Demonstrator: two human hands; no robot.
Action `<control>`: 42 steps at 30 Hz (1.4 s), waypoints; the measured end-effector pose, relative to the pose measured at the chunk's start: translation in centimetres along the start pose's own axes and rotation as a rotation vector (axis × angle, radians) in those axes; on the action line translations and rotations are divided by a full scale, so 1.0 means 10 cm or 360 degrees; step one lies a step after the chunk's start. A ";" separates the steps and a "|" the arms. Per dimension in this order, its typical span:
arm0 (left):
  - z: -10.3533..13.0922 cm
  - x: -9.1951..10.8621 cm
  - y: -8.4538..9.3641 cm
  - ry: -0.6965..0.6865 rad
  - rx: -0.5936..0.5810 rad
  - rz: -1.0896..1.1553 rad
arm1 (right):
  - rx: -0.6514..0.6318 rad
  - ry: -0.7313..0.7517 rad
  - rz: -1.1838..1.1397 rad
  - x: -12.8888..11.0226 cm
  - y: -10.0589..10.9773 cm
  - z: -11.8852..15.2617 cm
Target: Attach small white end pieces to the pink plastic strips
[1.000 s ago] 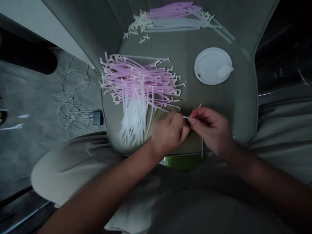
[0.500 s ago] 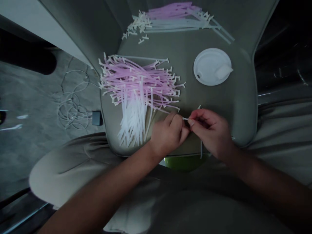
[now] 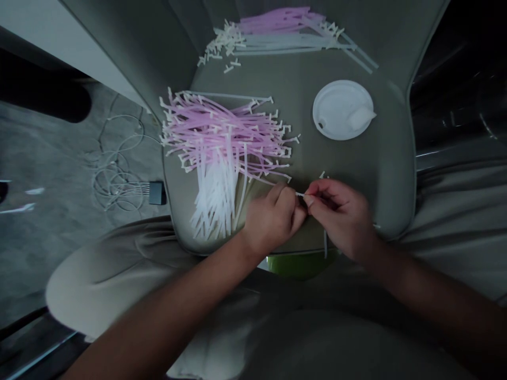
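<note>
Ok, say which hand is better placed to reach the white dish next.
Likely the right hand: it lies nearer the white dish, while the left hand sits near the pink strips.

Indoor room, dim, looks like a home; office or other room can't be ruled out. Cues: padded grey chair (image 3: 273,76) doubling as worktop, small pink and white strips (image 3: 227,129) and shallow white dish (image 3: 330,124) laid on its seat. Grey mottled floor (image 3: 35,153), smooth, loose cables (image 3: 114,184) and small dark box (image 3: 157,193) lying on it, beside chair.
</note>
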State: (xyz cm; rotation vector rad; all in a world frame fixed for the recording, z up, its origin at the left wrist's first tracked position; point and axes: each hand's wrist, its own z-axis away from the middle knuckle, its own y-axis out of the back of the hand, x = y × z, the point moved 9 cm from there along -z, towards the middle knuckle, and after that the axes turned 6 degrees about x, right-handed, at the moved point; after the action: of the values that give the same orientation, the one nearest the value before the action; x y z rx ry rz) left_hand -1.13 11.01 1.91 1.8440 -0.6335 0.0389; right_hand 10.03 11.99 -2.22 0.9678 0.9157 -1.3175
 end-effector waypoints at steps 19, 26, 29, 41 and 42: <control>-0.01 0.04 0.01 -0.0088 0.0049 -0.0040 | 0.0035 0.0049 0.0038 -0.01 0.01 0.01; -0.01 0.04 0.00 -0.0088 0.0038 -0.0023 | 0.0023 0.0060 0.0023 0.00 0.00 0.00; 0.00 0.03 0.00 -0.0092 0.0034 -0.0051 | 0.0037 0.0065 0.0005 0.00 0.01 0.00; -0.01 0.02 0.00 -0.0047 0.0022 0.0037 | -0.0003 0.0095 -0.0004 -0.03 0.00 0.00; -0.01 0.02 0.00 -0.0034 0.0023 0.0037 | -0.0018 0.0095 -0.0018 -0.03 -0.01 0.00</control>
State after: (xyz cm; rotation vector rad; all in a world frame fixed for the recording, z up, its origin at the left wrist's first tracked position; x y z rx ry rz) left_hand -0.98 11.00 2.00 1.8531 -0.6713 0.0394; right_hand 9.88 12.10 -1.91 0.9994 0.9743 -1.2974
